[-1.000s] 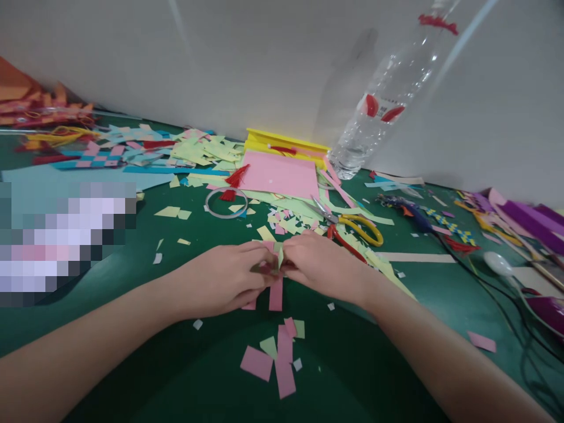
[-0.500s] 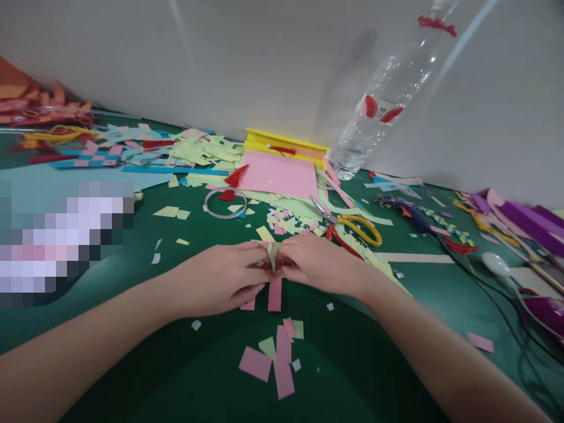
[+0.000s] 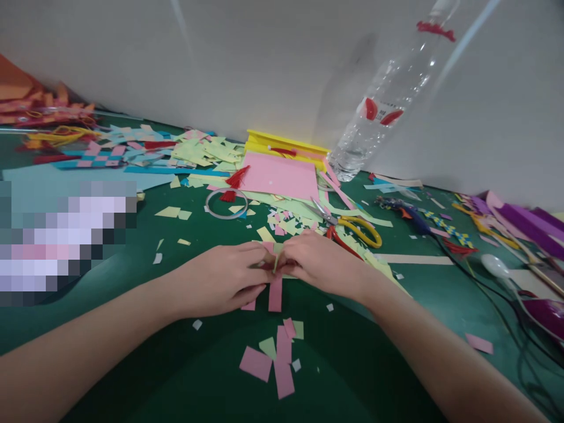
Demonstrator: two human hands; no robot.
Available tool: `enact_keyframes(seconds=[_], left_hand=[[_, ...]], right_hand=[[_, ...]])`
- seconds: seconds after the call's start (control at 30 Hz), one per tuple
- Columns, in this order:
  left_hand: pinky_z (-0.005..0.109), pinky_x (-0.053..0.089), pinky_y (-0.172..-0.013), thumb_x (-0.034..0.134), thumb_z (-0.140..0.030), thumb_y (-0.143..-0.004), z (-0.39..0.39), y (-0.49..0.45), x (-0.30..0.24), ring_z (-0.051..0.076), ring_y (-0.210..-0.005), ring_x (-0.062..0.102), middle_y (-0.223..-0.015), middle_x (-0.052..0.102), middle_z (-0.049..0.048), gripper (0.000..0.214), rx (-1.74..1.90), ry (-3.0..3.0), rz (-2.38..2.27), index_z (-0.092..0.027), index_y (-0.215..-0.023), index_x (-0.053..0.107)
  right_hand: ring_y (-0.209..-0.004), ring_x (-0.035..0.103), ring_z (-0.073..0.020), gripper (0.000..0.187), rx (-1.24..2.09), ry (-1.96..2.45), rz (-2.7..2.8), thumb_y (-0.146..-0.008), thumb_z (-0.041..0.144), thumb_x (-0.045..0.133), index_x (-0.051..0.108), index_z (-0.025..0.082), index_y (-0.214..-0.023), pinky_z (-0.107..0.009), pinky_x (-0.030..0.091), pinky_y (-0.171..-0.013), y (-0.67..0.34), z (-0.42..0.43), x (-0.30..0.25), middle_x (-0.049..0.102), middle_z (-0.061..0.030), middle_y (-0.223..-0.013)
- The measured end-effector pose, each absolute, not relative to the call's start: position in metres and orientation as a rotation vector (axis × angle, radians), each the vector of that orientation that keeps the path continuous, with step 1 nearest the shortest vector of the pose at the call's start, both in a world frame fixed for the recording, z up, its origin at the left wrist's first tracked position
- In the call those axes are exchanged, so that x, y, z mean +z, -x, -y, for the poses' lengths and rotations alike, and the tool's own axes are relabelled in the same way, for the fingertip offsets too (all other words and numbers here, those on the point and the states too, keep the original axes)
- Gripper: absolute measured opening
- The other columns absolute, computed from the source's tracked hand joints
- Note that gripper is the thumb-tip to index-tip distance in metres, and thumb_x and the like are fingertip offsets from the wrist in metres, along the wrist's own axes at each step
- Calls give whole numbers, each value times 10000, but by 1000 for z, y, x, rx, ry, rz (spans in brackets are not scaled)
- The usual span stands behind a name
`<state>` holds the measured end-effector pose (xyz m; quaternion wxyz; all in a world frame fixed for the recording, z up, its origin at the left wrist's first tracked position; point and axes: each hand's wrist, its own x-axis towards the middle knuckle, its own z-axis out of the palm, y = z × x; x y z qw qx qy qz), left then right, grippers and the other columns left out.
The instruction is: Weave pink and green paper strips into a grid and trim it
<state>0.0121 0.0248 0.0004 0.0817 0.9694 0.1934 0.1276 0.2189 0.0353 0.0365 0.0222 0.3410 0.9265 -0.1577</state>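
Observation:
In the head view, my left hand point(image 3: 227, 279) and my right hand point(image 3: 315, 258) meet over the table, fingertips nearly touching. Both hands pinch a pale green paper strip point(image 3: 278, 248), which my fingers mostly cover. A pink paper strip point(image 3: 275, 296) runs out from under the fingertips toward me. Beside it, a second pink strip point(image 3: 249, 305) shows below my left hand. Loose pink pieces point(image 3: 255, 363) and a small green scrap point(image 3: 267, 348) lie on the table nearer to me.
Scissors point(image 3: 359, 230) with yellow and red handles lie beyond my right hand. A tape ring point(image 3: 227, 217) lies past my left. Pink paper sheets point(image 3: 279, 175) and a tilted plastic bottle point(image 3: 374, 111) are at the wall. A glue gun point(image 3: 414, 216) with a cable lies right, a pixelated area left.
The pale green strip, raised between my fingertips before, is now lower and flatter. My right fingertips have shifted slightly; both hands stay in nearly the same place.

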Motion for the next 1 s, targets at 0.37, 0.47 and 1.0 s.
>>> enact_keyframes(seconds=[0.37, 0.47, 1.0], left_hand=[[307, 540, -787, 455, -138, -884, -24, -14, 5, 204, -1006, 570, -997, 637, 86, 255, 484, -2885, -546, -173, -1058, 638], [309, 548, -756, 464, -139, -876, -24, -15, 5, 211, -988, 576, -965, 638, 86, 225, 499, -2885, -543, -169, -986, 657], [299, 541, -753, 479, -146, -875, -24, -13, 5, 209, -982, 573, -960, 626, 84, 203, 456, -2889, -563, -169, -950, 666]], right_hand=[[-783, 598, -180, 116, -270, -1062, -2845, -871, 186, 533, 617, 136, -808, -326, 382, -722, -213, -31, 37, 661, -52, -840], [-764, 599, -174, 133, -261, -1082, -2816, -867, 200, 554, 622, 136, -774, -319, 371, -719, -212, -31, 39, 660, -46, -795], [-765, 598, -179, 126, -241, -1126, -2792, -863, 178, 550, 631, 142, -774, -328, 338, -735, -210, -29, 38, 665, -43, -801]])
